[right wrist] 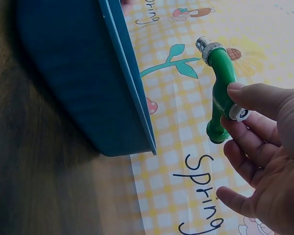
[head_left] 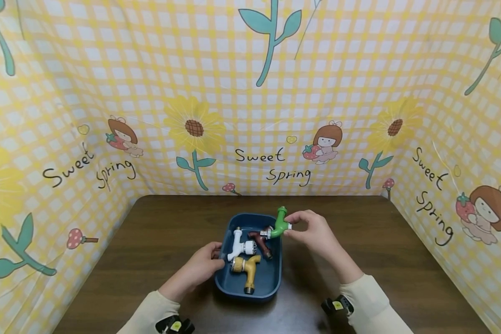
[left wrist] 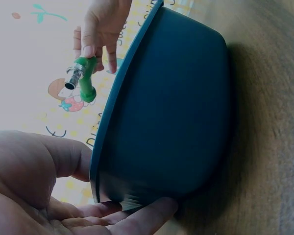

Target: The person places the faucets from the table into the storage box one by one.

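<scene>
A blue plastic basin [head_left: 268, 276] stands on the table. My left hand [head_left: 199, 268] grips its left wall, thumb at the rim and fingers along the outside, as the left wrist view shows. Over the basin's far right corner, my right hand [head_left: 315, 234] pinches a green tap [right wrist: 223, 81] between thumb and fingers; its metal-ringed spout end points left. Inside the basin lie a white tap [head_left: 236, 246], a yellow tap [head_left: 250, 271] and a dark red tap [head_left: 263, 247]. The green tap partly overlaps the red one in the head view.
The dark wooden table [head_left: 163, 227] extends on both sides of the basin. A yellow checked cloth [head_left: 254, 116] with flowers and printed words hangs behind and at both sides. Each sleeve has a black strap device [head_left: 337, 305] at the wrist.
</scene>
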A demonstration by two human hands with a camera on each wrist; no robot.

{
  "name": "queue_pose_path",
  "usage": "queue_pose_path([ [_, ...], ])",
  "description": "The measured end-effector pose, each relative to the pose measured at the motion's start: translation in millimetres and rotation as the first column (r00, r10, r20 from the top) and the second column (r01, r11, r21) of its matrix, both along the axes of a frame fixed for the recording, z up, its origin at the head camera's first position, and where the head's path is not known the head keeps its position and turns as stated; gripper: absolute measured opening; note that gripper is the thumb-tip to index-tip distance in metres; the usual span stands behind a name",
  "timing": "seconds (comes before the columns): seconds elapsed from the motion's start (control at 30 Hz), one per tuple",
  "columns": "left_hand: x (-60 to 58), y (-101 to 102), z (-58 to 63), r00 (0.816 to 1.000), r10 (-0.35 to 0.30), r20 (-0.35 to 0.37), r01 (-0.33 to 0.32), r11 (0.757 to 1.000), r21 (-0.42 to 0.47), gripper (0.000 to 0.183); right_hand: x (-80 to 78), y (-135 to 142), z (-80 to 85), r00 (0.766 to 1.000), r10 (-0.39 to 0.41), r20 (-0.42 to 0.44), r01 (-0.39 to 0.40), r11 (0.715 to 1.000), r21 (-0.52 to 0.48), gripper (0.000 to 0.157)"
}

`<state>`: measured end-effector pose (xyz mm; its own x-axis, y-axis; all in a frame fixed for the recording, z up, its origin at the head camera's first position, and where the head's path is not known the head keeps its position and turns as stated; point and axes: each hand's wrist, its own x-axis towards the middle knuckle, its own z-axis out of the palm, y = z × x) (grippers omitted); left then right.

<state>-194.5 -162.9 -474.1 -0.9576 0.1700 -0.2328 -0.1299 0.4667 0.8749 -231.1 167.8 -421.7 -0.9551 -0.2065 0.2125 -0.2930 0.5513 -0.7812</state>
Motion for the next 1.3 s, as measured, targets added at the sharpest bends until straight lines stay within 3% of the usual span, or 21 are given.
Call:
queue_pose_path([
  [0.43,-0.8,-0.4,0.6,1.000,0.008,0.007,-0.008,1.000,0.001,0.054,-10.5,-17.0,3.2,0.999,0.036,-0.022,-0.035,0.999,0.027,0.025],
  [1.3,-0.2,0.9,0.9,1.000,0.008,0.011,-0.008,1.000,-0.005,0.052,-21.3,-43.5,1.4,0.995,0.020,0.096,-0.025,0.999,0.045,0.022],
])
